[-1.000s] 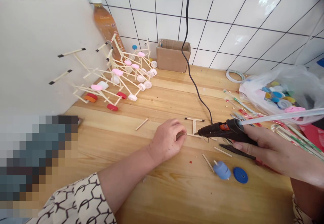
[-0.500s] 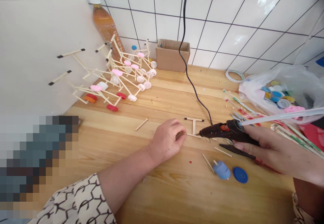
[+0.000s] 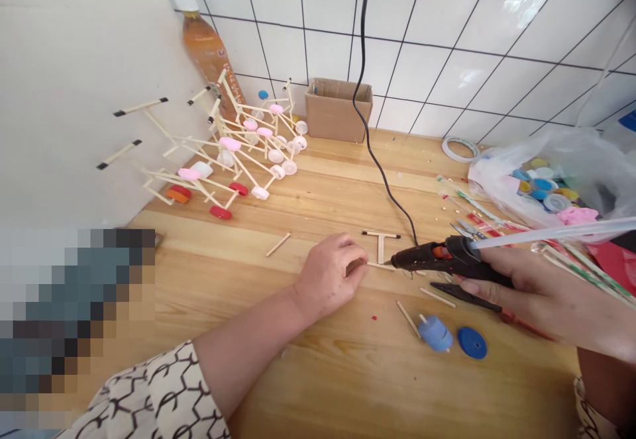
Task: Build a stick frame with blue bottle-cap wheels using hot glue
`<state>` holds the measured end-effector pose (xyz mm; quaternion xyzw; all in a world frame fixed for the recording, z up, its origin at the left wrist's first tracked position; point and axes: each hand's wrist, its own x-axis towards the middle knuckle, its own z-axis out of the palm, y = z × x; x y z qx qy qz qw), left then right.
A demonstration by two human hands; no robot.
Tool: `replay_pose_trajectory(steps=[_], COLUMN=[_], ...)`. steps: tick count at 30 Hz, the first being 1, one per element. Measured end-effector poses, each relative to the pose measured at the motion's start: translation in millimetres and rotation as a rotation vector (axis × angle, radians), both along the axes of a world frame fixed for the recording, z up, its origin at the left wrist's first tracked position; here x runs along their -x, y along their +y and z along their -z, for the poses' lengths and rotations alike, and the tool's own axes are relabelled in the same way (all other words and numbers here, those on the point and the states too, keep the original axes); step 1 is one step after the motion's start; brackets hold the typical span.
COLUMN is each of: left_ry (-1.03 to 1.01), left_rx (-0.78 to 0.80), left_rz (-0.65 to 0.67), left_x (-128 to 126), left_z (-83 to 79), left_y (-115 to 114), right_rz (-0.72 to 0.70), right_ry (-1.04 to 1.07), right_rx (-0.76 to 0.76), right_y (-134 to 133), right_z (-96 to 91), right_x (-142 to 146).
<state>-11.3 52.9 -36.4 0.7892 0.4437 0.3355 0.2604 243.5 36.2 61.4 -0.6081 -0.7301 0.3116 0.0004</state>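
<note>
Change: in the head view, the far end of the clear glue stick [image 3: 556, 235] has dipped slightly, while both hands have barely shifted.
Left hand: the left hand [image 3: 330, 277] is curled with its fingers together, resting on the light wooden tabletop [image 3: 318, 373]. Its fingertips are at the lower bar of a pale wooden T-shaped stick piece [image 3: 380, 247]; whether they pinch that bar, I cannot tell.
Right hand: the right hand [image 3: 541, 293] is clamped around the grip of a black hot glue gun [image 3: 447, 257], with the nozzle just over that lower bar.
T piece: it lies flat on the tabletop, between the hands.
Done: a heap of wooden stick frames [image 3: 243, 171] fitted with pink, white and red plastic bottle caps rests against the pale side wall [image 3: 64, 81].
Left: the T piece carries no caps. A light blue plastic cap on a short stick [image 3: 434, 333] and a flat dark blue plastic cap [image 3: 472, 343] lie near it.
Around: a clear plastic bag of mixed bottle caps [image 3: 501, 174] sits on the right, and a black power cord [image 3: 382, 181] runs down to the gun.
</note>
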Motion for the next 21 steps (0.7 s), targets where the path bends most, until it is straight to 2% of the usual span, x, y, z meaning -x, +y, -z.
replay_pose_trajectory(steps=[4, 10, 15, 21], left_ry=[0.005, 0.016, 0.019, 0.014], left_rx=[-0.004, -0.021, -0.011, -0.014], left_rz=[0.002, 0.005, 0.005, 0.0], left_x=[-0.3, -0.1, -0.3, -0.7], left_z=[0.7, 1.6, 1.5, -0.1], left_y=[0.1, 0.3, 0.4, 0.0], right_rz=[0.021, 0.009, -0.01, 0.015], right_ry=[-0.014, 0.002, -0.022, 0.021], right_rx=[0.065, 0.036, -0.047, 0.006], right_y=[-1.5, -1.3, -0.5, -0.6], right_z=[0.3, 0.6, -0.6, 0.3], right_x=[-1.8, 0.3, 1.6, 0.8])
